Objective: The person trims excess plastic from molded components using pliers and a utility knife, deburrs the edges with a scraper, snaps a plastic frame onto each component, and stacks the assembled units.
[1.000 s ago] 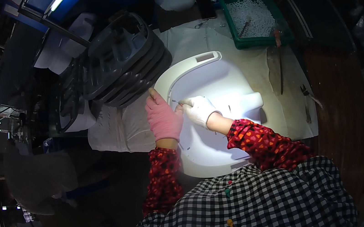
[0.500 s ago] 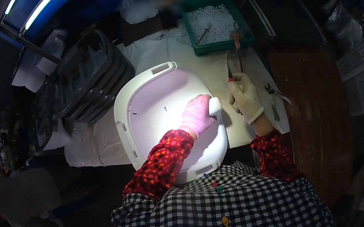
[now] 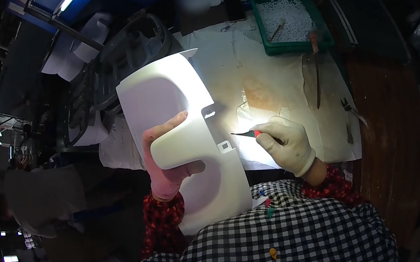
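A large white plastic moulding [image 3: 191, 88] is tilted up on its side in front of me. My left hand [image 3: 165, 171], in a pink-looking glove, grips its rounded middle tongue, with a finger along the upper side and the thumb below. Small square tabs [image 3: 224, 146] stick out from its right edge. Just right of that edge is my right hand [image 3: 289, 144], in a pale glove. It is closed on a small knife [image 3: 245, 134] with a dark pointed blade and a red part at the fingers. The blade tip points left, toward the tabs, apart from them.
A green tray [image 3: 297, 46] of white pellets stands at the back right. Pliers [image 3: 347, 107] and a long dark blade [image 3: 317, 82] lie on the covered table [image 3: 289, 88]. Grey mouldings [image 3: 128, 57] are stacked at the left. A phone [image 3: 235, 8] lies at the back.
The white moulding has been turned from lying with its hollow upward to standing tilted, outer side showing. My left hand shifted left with it. My right hand lowered the knife, tip swinging from upward to left.
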A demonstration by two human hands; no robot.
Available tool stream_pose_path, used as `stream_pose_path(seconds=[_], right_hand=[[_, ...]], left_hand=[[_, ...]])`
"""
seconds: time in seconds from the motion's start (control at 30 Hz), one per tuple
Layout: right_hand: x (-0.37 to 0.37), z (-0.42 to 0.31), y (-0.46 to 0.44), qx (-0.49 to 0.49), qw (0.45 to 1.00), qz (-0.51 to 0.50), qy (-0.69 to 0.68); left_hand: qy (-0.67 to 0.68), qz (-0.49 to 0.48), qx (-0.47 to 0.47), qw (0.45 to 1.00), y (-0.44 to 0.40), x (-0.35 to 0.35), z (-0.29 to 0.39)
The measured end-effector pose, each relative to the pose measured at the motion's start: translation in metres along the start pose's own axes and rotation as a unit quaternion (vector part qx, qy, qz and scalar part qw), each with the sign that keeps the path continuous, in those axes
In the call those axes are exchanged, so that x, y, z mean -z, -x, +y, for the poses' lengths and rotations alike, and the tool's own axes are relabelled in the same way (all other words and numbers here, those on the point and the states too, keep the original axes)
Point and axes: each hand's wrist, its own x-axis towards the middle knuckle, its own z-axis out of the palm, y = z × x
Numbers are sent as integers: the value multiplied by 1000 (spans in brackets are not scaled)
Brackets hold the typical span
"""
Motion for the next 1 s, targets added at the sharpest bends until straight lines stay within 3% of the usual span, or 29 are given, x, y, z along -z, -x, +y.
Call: stream_pose_path(seconds=[0.1, 0.17, 0.27, 0.4, 0.43, 0.53, 0.63, 0.7, 0.8, 0.87, 1.0], right_hand=[[-3, -7, 0, 27, 998, -62, -2], [-6, -12, 0, 43, 995, -85, 10], [-7, -16, -1, 56, 993, -105, 24], [-11, -16, 0, 53, 992, -101, 47], [-14, -10, -1, 49, 993, -97, 50], [-22, 5, -2, -5, 995, 4, 103], [-15, -9, 3, -66, 995, -55, 39], [-15, -16, 7, -45, 996, -67, 36], [-18, -18, 12, -15, 996, -81, 13], [-19, -17, 11, -10, 994, -110, 20], [-22, -17, 11, 2, 995, -102, 22]], left_hand=[[-88, 37, -53, 994, 8, 10, -1], [-136, -4, -90, 987, 6, 16, 2], [-135, 44, -106, 984, 7, 14, 0], [-92, -9, -82, 992, 10, 20, -9], [-102, 6, -114, 988, 9, 16, -6], [-111, 1, -150, 982, 9, 20, -12], [-75, 5, -122, 990, 16, 21, -15], [-35, 12, -97, 995, 15, 21, -15], [-111, 59, -65, 990, 16, 18, -18], [-187, 46, -175, 965, 12, 21, -18], [-138, 69, -141, 978, 17, 20, -19]])
